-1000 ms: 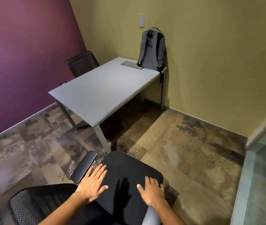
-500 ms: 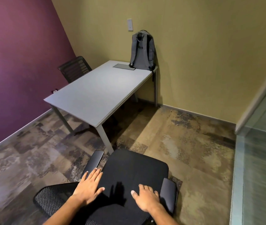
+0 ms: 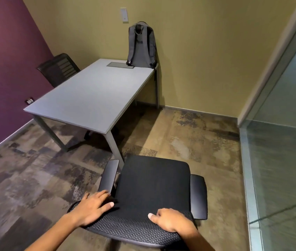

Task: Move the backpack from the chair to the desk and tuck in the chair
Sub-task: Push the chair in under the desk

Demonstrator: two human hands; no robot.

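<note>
- Head view looks down across a small room toward a grey worktop (image 3: 93, 95) standing in the middle of the frame, its far end against the yellow-green wall.
- A grey backpack (image 3: 141, 46) stands upright on the far right corner of the worktop, leaning against the wall, its top handle up and its straps facing the camera.
- Just beside the backpack's base, to the left, a dark rectangular cable hatch (image 3: 120, 65) lies flush in the worktop.
- A black office chair (image 3: 154, 185) fills the lower middle of the frame, on the floor in front of the worktop's near right leg and apart from it; its seat is bare, and an armrest shows on each side.
- Left hand (image 3: 94, 207) lies on the top edge of the mesh backrest at lower left, fingers (image 3: 105, 195) spread and stretched flat, not closed round anything.
- Right hand (image 3: 170, 221) rests on the same edge at lower right, fingers curled down over the rim in a loose grip, thumb pointing left.
- A second dark chair (image 3: 58, 69) sits behind the worktop at upper left, against the purple wall.
- A glass partition (image 3: 279, 160) runs down the right side of the frame.
</note>
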